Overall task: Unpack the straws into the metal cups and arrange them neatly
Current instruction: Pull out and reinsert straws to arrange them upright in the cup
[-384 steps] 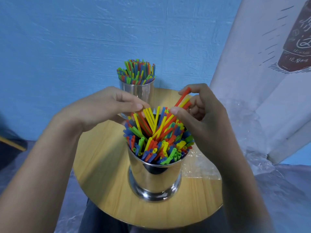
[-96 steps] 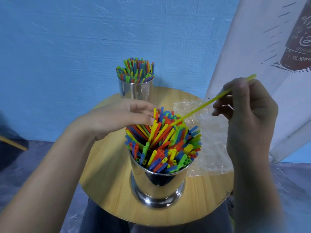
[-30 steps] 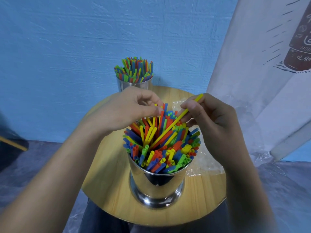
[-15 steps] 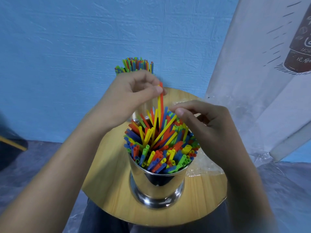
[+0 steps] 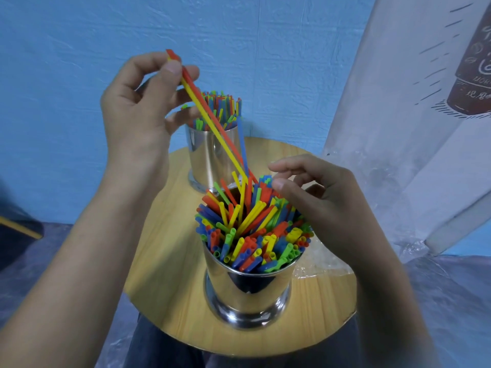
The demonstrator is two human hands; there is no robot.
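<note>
A rough-textured blue wall [image 5: 279, 38] fills 9 to 1 o'clock, evenly lit. At 2 o'clock stands a white banner [image 5: 393, 123] printed with a brown bottle. The round wooden bench [image 5: 170, 261] sits over a bluish-grey floor [image 5: 457, 282], a dark yellow-striped object [image 5: 16, 235] at 9 o'clock.

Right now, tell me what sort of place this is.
Probably a makeshift indoor work corner rather than a real café or kitchen. A small round wooden table sits against a blue textured wall, and a white printed banner slants beside it.
</note>
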